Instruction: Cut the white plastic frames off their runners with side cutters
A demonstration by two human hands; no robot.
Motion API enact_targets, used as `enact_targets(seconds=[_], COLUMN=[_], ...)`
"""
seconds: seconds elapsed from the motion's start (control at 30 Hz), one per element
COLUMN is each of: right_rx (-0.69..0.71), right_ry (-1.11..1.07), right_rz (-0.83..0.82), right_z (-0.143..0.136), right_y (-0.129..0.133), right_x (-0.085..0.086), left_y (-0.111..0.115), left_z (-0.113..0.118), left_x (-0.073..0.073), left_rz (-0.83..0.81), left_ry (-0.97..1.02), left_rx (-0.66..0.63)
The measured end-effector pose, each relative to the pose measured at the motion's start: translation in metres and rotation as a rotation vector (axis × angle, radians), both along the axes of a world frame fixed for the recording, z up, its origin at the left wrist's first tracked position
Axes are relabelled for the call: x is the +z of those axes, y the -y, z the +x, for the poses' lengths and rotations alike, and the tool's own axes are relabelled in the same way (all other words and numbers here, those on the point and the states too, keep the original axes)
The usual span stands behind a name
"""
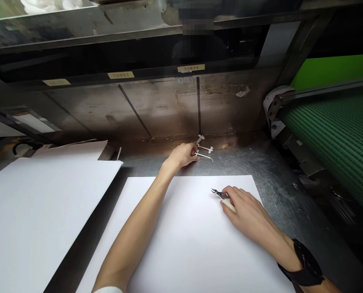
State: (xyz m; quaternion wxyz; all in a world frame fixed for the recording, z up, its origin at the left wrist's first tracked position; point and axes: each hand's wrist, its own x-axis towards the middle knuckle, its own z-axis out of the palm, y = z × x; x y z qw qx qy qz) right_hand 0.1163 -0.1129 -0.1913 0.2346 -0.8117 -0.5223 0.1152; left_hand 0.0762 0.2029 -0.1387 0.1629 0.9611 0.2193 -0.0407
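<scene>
My left hand [183,155] reaches to the back of the metal bench and pinches a small white plastic sprue piece [204,155]. Just behind it lie two more white plastic pieces [205,147]. My right hand [241,206] rests on a white sheet [184,240] and holds small side cutters [218,193] with a pale handle, the jaws pointing left. A black watch [305,264] sits on my right wrist.
A second large white sheet [37,211] lies at the left. A green conveyor belt [340,138] with a white roller end runs along the right. A worn metal back wall [157,110] with yellow labels stands behind the bench.
</scene>
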Motion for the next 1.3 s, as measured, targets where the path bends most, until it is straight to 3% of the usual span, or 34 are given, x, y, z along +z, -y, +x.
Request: enact_targets(seconds=[0.43, 0.9, 1.13, 1.3], right_rx=[-0.006, -0.008, -0.004, -0.006], right_ry=[-0.016, -0.023, -0.023, -0.021], right_rz=[0.002, 0.003, 0.008, 0.008], right_z=[0.001, 0.001, 0.002, 0.002], right_y=[0.001, 0.001, 0.000, 0.000], right_x=[-0.002, -0.003, -0.004, -0.003], left_y=[-0.021, -0.021, -0.024, -0.035], left_z=[-0.003, -0.005, -0.006, -0.013], left_x=[-0.001, -0.004, 0.005, 0.013], left_rz=[-0.083, -0.107, -0.204, -0.208], left_ry=[0.093, 0.101, 0.079, 0.157], left_rx=[0.003, -0.005, -0.012, 0.054])
